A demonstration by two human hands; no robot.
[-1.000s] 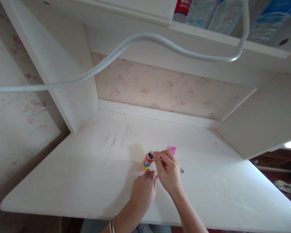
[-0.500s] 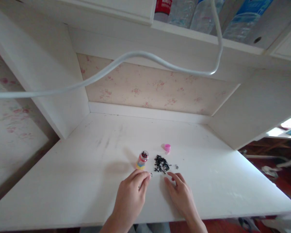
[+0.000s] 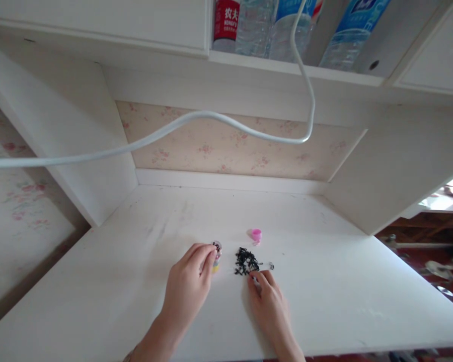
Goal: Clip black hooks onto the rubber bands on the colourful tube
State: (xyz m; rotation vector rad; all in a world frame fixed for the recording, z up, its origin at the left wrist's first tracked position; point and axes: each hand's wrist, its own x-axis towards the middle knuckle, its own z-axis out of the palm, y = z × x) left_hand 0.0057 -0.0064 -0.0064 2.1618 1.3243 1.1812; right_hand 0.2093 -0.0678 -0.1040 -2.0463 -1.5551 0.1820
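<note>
My left hand (image 3: 191, 276) is closed in a pinch at the mouth of a small clear jar (image 3: 215, 268) with a yellow band near its base. Its fingertips cover part of the rim, and whatever they hold is hidden. Dark bits show inside the jar. To the right lies a loose pile of small black curled pieces (image 3: 245, 260), too small to name. My right hand (image 3: 270, 301) rests at the pile's near edge, thumb and forefinger drawn together on a small black piece (image 3: 252, 274).
Behind the pile stands a pink cap (image 3: 256, 235). A small shiny piece (image 3: 271, 266) lies right of the pile. A white cable (image 3: 211, 115) hangs across the view, beneath a shelf with plastic bottles (image 3: 226, 25). Side panels border the white desktop (image 3: 136, 281).
My left hand has moved from in front of the jar up to its mouth, carrying a small dark piece. My right fingers have closed in at the pile's edge. The camera view has shifted.
</note>
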